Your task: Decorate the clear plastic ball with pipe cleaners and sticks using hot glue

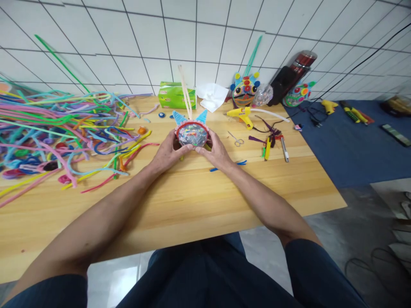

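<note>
Between my two hands is a clear, shiny ball ornament (192, 136) with a red and pink pipe-cleaner rim, two light-blue pointed ears and a pale strap rising from its top. My left hand (169, 150) is closed round its left side, and my right hand (215, 149) grips the right side. Both thumbs press at its near lower edge, almost meeting. The fingers behind the ball are mostly hidden. Close to my right wrist lie short blue pipe-cleaner pieces (228, 166). Small scissors (236, 139) rest farther right.
A heap of coloured pipe cleaners (64, 132) covers the table's left. Behind the ball are a green tissue box (171, 96) and white tissue (212, 97). To the right are a yellow glue gun (240, 115), a decorated ball (245, 92), a pen (284, 149) and a dark red flask (302, 64).
</note>
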The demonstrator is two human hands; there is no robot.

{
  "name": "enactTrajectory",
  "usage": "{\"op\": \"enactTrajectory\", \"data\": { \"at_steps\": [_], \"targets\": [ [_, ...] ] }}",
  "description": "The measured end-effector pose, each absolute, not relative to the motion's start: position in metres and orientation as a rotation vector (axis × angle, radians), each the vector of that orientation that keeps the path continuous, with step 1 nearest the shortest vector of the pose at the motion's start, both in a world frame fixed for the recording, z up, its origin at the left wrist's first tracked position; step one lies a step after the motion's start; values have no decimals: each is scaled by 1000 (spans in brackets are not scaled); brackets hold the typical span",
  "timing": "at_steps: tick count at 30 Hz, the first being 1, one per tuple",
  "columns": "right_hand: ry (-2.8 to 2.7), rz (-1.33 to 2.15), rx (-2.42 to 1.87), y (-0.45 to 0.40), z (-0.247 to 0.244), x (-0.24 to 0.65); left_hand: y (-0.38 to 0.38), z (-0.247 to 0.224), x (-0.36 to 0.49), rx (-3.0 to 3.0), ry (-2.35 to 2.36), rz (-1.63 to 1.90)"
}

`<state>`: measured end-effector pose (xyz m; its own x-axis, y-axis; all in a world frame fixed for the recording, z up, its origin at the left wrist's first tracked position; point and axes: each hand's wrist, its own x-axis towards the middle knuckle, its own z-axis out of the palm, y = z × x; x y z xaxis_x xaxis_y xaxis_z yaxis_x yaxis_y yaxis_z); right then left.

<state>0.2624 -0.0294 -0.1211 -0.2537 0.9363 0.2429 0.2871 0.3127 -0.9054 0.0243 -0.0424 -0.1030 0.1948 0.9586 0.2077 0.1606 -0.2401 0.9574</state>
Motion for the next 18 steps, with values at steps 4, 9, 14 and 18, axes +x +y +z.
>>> {"op": "enactTrajectory", "data": {
  "at_steps": [4,9,14,18],
  "targets": [
    [-1731,964,-1118,-29,-121,263,-42,-103,25,1587,1086,1158],
    [-1699,980,-1081,-28,-123,263,-43,-100,27,1601,1054,1167],
    [-1701,978,-1079,-26,-125,266,-41,-104,27,1586,1020,1193],
    [-1706,963,-1077,-25,-129,267,-40,-106,26,1586,1037,1185]
  ]
}}
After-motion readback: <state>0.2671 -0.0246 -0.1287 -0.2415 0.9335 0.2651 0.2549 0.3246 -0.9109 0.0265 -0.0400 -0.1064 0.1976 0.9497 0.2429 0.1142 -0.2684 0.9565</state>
